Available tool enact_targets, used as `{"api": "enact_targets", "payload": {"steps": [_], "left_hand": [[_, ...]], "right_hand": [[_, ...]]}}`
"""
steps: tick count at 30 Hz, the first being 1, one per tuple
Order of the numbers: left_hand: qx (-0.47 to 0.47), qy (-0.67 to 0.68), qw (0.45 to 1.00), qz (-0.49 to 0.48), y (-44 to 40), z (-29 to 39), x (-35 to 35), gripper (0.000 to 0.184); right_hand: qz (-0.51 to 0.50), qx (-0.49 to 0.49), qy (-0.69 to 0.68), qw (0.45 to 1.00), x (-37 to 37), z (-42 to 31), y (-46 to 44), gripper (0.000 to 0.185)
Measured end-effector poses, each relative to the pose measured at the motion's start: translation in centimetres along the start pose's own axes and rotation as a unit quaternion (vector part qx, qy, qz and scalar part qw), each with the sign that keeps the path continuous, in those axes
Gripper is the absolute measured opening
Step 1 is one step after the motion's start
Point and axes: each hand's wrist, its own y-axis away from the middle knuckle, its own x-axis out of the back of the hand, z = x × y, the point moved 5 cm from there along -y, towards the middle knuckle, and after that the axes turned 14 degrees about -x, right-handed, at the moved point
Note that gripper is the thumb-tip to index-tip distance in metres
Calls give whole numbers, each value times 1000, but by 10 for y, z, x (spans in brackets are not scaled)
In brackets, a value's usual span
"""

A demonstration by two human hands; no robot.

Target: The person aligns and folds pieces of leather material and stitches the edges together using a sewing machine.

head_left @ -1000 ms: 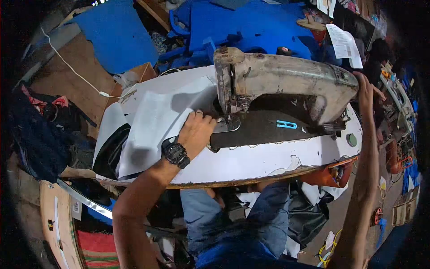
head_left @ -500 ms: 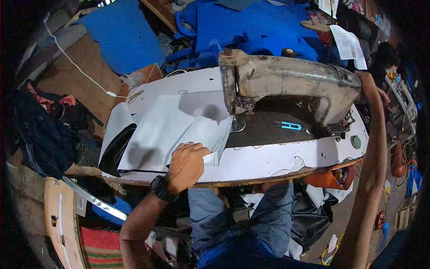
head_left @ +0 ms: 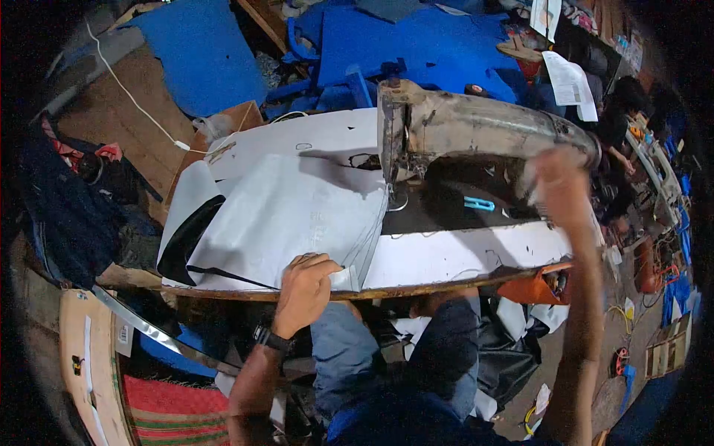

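A worn, beige sewing machine point(head_left: 483, 123) stands on a white-topped sewing table point(head_left: 454, 253). Under its needle end lies the right edge of a large pale grey sheet point(head_left: 275, 215) with a dark underside, curled at the left. At the sheet's near corner, my left hand point(head_left: 306, 286) has its fingers curled closed on the edge. My right hand point(head_left: 559, 182), smeared by motion, is in front of the machine's right end, so its fingers cannot be made out. A small blue thread snipper point(head_left: 479, 203) rests on the dark bed beneath the machine's arm.
Blue sheet material point(head_left: 416, 48) covers the area behind the table. An orange pouch point(head_left: 532, 288) hangs below the front edge at the right. Dark clothing point(head_left: 67, 208) is piled at the left, and a person point(head_left: 625, 111) sits at far right.
My right hand has left the machine's right end, moving left and down in front of it. My left hand stays at the sheet's near edge. The view has shifted slightly.
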Motion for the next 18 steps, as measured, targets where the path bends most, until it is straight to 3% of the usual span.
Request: {"api": "enact_targets", "payload": {"steps": [1, 2, 4, 10, 11, 14, 16, 18], "left_hand": [[2, 6, 1000, -6, 1, 0, 0, 22], [-4, 15, 1000, -3, 1, -1, 0, 22], [-13, 31, 999, 6, 4, -4, 0, 23], [-19, 60, 998, 17, 6, 2, 4, 17], [-20, 49, 998, 26, 8, -1, 2, 17], [-34, 59, 997, 48, 8, 0, 2, 16], [-26, 54, 997, 44, 8, -1, 1, 18], [-31, 55, 997, 48, 8, -1, 1, 17]], "right_hand": [[-100, 48, 26, 994, -35, -29, 23, 23], [-159, 12, 105, 982, -71, -44, 39, 32], [-148, 83, 143, 975, -116, -50, 51, 35], [-160, 52, 203, 965, -160, -52, 37, 31], [-123, 87, 186, 971, -163, -61, 43, 28], [-186, -3, 38, 982, -157, -112, 64, 24], [-195, 44, -86, 976, -143, -156, 89, 18], [-213, 64, -81, 972, -140, -188, 107, 20]]}}
